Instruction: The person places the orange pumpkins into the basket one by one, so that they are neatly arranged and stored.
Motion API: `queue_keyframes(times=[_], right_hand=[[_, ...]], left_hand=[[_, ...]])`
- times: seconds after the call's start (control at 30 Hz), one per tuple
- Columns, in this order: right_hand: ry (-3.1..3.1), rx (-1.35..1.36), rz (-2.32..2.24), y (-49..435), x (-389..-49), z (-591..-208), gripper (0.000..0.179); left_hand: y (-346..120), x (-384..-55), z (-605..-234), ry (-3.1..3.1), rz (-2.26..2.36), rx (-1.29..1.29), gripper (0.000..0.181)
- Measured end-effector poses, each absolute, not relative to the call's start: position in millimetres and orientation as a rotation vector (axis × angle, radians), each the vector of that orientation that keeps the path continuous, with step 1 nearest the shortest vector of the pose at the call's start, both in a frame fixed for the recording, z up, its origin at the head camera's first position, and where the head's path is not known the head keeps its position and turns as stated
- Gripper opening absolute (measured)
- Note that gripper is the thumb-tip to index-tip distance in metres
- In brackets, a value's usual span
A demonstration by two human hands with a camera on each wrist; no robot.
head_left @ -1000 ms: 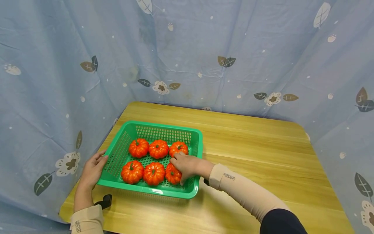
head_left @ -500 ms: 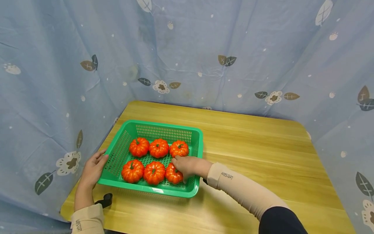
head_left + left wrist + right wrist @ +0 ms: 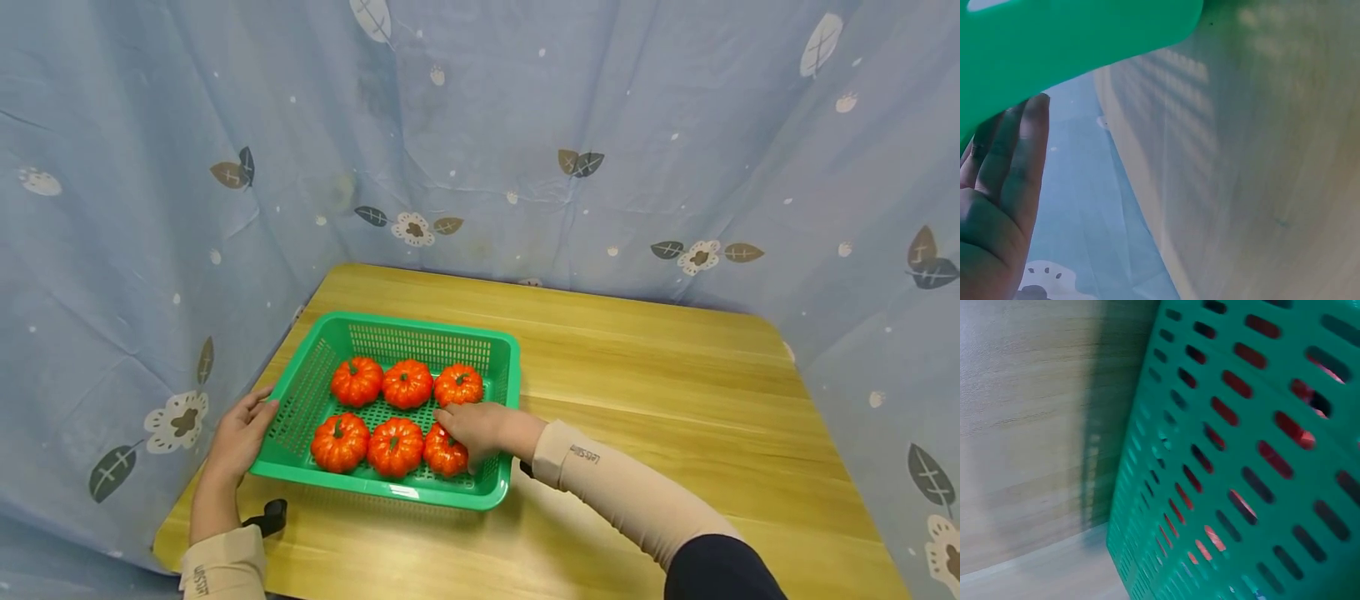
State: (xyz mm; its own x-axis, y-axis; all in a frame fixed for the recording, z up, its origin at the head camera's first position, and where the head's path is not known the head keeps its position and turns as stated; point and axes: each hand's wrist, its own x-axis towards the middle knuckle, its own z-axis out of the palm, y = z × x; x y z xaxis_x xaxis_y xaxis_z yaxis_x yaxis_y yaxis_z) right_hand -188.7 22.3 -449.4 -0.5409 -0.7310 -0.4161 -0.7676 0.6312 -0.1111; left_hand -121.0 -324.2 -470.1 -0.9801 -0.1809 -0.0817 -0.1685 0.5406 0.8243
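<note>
A green plastic basket (image 3: pixel 480 502) with slotted walls sits on the table, holding several shiny orange-red toy pumpkins (image 3: pixel 357 382) in two rows. My left hand (image 3: pixel 237 435) grips the basket's left rim. In the left wrist view, the left fingers (image 3: pixel 1021 159) run under the green rim, their ends partly hidden by it. Over the basket's right wall reaches my right hand (image 3: pixel 480 429), its fingers around the front right pumpkin (image 3: pixel 446 451), partly covering it. The right wrist view shows the basket's slotted outer wall (image 3: pixel 1210 462) with red behind the slots; the right hand is hidden there.
The wooden table (image 3: pixel 660 400) stretches to the right of the basket. A blue patterned curtain (image 3: pixel 487 125) hangs behind and along the sides. Black wrist-camera gear (image 3: pixel 272 518) on the left wrist shows near the basket's front left corner.
My right hand has drawn slightly toward the front, off the back right pumpkin, which shows more fully now. The left hand, basket and other pumpkins stay in place.
</note>
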Motion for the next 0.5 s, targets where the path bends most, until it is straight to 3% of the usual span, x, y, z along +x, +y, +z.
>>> queue_keyframes(times=[0.3, 0.5], right_hand=[[2.469, -1.244, -0.170, 46.5, -191.4, -425.2, 0.083], [2.642, -1.200, -0.539, 97.0, -183.3, -406.3, 0.072]], left_hand=[[-327.8, -121.9, -459.6, -2.816, -1.442, 0.276, 0.067], [-323.0, -111.8, -434.5, -2.818, -0.963, 0.337, 0.065]])
